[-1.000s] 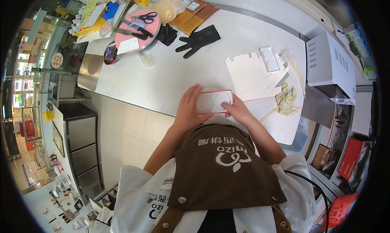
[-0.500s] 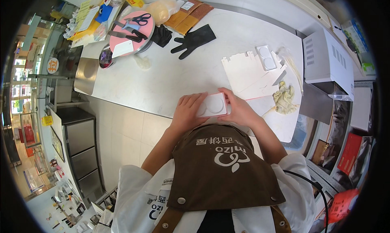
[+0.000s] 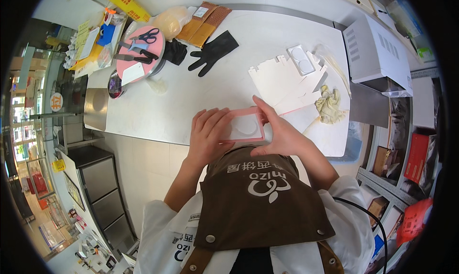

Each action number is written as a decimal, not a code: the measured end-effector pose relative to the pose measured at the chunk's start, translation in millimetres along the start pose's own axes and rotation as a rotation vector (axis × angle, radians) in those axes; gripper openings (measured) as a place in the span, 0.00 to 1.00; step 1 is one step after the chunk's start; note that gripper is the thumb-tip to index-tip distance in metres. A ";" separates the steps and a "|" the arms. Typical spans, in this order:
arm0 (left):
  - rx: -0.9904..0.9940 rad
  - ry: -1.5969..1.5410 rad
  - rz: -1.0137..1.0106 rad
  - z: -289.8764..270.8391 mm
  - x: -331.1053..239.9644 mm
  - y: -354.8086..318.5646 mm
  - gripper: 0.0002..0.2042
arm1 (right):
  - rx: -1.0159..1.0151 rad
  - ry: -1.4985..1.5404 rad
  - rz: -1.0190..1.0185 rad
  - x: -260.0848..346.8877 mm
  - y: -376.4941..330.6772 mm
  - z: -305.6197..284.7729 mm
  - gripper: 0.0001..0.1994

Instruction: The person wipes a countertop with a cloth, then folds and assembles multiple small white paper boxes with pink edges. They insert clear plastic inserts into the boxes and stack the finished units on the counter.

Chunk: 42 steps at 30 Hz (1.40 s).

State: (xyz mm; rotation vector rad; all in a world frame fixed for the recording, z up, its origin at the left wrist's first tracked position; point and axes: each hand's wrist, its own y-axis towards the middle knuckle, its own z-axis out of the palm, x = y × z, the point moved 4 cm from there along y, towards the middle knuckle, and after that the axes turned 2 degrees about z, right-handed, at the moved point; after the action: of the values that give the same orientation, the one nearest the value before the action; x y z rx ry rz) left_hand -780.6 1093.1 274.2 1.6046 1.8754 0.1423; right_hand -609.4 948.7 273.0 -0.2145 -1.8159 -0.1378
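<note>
A small pink-edged box (image 3: 261, 136) with a white insert with round wells (image 3: 246, 126) is held up in front of my apron, near the table's front edge. My left hand (image 3: 208, 133) wraps over its left end, fingers on top, covering part of the insert. At the other end my right hand (image 3: 282, 133) is open, thumb and forefinger spread wide around the box's right side. Its fingers are close to that wall; whether they touch it is hard to see. Flat white card blanks (image 3: 282, 85) lie beyond my right hand, with another white two-well insert (image 3: 300, 60) on them.
A crumpled pale cloth (image 3: 330, 105) lies at the table's right. Farther back are a black glove (image 3: 213, 53), a brown patterned packet (image 3: 203, 23) and a pink turntable (image 3: 138, 59) carrying scissors and knives. A white appliance (image 3: 377, 54) stands at the right.
My right thumb has come off the box's near edge and the right hand has spread. The box has shifted slightly left and tilted, showing more of its pink walls.
</note>
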 end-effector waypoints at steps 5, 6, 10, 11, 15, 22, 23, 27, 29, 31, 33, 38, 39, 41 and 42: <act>-0.044 0.082 0.065 -6.0 -5.8 3.9 0.42 | -0.076 0.348 -0.062 -1.4 -1.3 -0.4 0.35; -0.049 0.076 0.076 -6.3 -7.2 4.3 0.42 | -0.081 0.321 -0.059 1.6 -0.9 -0.7 0.31; -0.058 0.067 0.092 -7.6 -10.3 5.1 0.42 | -0.130 0.273 -0.034 20.7 0.0 -2.8 0.21; -0.058 0.067 0.093 -7.6 -11.4 5.4 0.42 | -0.139 0.251 -0.032 22.6 -0.5 -3.5 0.21; -0.017 0.054 0.074 -11.0 -15.4 9.2 0.43 | -0.169 0.245 0.013 19.1 -2.6 -1.4 0.20; 0.074 -0.117 -0.131 4.5 -16.5 6.3 0.43 | -0.376 0.426 0.073 -22.2 -0.1 27.0 0.21; 0.108 -0.137 -0.182 10.3 -14.7 2.2 0.43 | -0.343 0.388 0.116 -31.3 1.5 30.0 0.22; 0.227 -0.266 -0.471 57.2 11.0 -35.5 0.45 | -0.232 0.317 0.319 -77.0 4.9 43.8 0.27; 0.228 -0.227 -0.587 96.4 39.2 -67.3 0.46 | -0.182 0.321 0.398 -122.3 -1.5 57.1 0.31; 0.160 -0.059 -0.643 130.1 75.4 -101.3 0.47 | -0.054 0.197 0.431 -142.1 -12.6 56.0 0.31; 0.046 -0.127 -0.825 129.9 91.7 -109.1 0.47 | 0.004 0.124 0.384 -159.6 -31.9 53.7 0.31; -0.035 -0.096 -1.010 129.7 120.0 -100.6 0.43 | 0.061 0.177 0.581 -184.9 -64.2 22.9 0.25; -0.074 -0.035 -0.990 130.8 123.3 -99.6 0.40 | 0.042 0.177 0.564 -194.7 -66.9 13.1 0.24; -0.091 0.043 -0.915 135.6 117.9 -92.1 0.35 | -0.057 0.143 0.550 -223.7 -71.4 -14.7 0.22; -0.071 0.061 -0.862 139.3 109.2 -86.6 0.32 | -0.113 0.126 0.546 -238.5 -74.2 -30.3 0.21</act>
State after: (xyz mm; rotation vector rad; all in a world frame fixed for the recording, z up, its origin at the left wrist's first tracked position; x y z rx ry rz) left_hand -782.3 1126.8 80.1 0.6417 2.4016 -0.1185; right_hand -539.1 852.6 51.4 -0.7538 -1.5674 0.1302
